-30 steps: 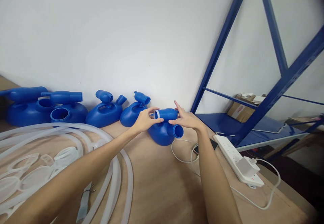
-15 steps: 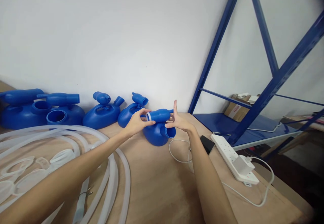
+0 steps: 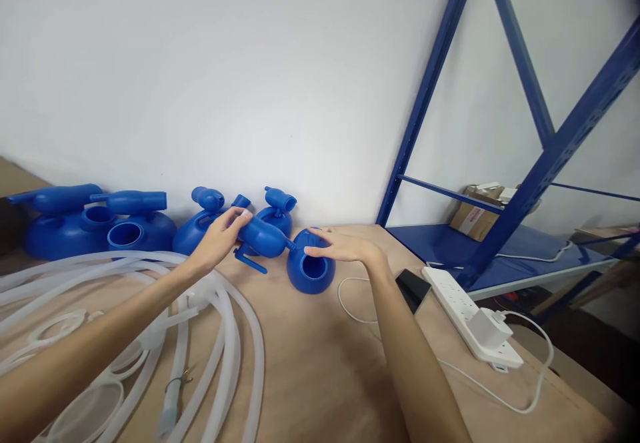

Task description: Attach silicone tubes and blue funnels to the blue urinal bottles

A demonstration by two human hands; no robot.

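Note:
In my left hand (image 3: pixel 223 233) is a blue tubular piece (image 3: pixel 264 237), gripped at its left end and tilted down to the right, with a blue strap (image 3: pixel 251 261) hanging below it. A round blue bottle (image 3: pixel 300 278) stands on the wooden table (image 3: pixel 310 363) with its wide mouth facing me. My right hand (image 3: pixel 337 245) rests at the bottle's top, its thumb just above the mouth and its fingers over the upper side. The narrow tip of the tubular piece is beside the bottle.
More blue bottles (image 3: pixel 55 239) with tubular pieces on top line the wall. Coiled clear tubing (image 3: pixel 255 336) and translucent parts lie at the left. To the right are a black phone (image 3: pixel 413 288), a white power strip (image 3: pixel 453 299), cables and a blue metal shelf (image 3: pixel 430 237).
My left hand has moved left with the tubular piece, off the bottle's top, and the strap now shows below it. My right hand has turned over onto the bottle.

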